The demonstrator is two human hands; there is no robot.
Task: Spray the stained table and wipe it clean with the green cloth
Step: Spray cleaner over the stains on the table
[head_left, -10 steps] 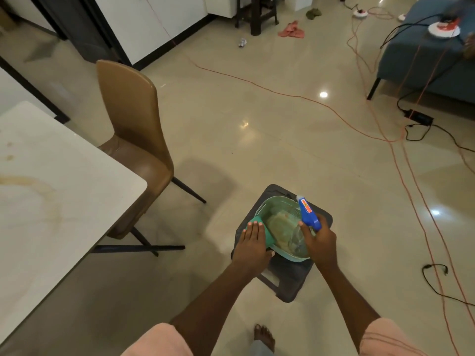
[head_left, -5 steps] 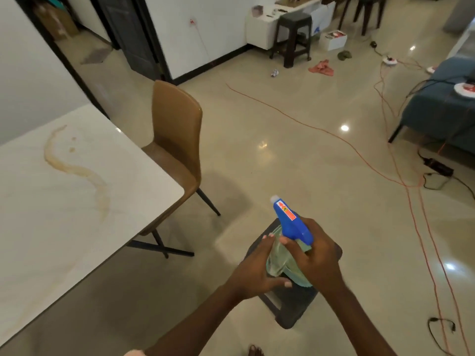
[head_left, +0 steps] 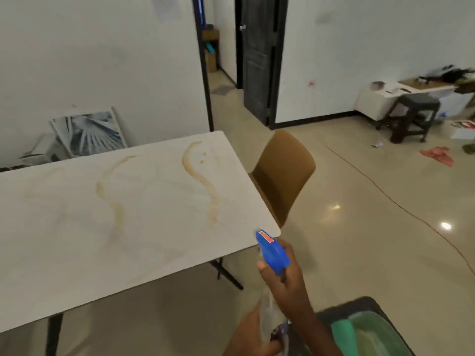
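My right hand grips the neck of a spray bottle with a blue trigger head, held just off the near right corner of the white table. My left hand holds the bottle's clear body from below. Two curved brown stains run across the tabletop, one at the right and one in the middle. The green cloth lies over the rim of a green basin at the bottom right.
A brown chair is tucked at the table's right end. The basin sits on a dark stool. An orange cable crosses the floor. Another dark stool and a dark door stand farther back.
My view has swung up and left from the stool to the table. Both hands have lifted the spray bottle from over the basin toward the table's corner.
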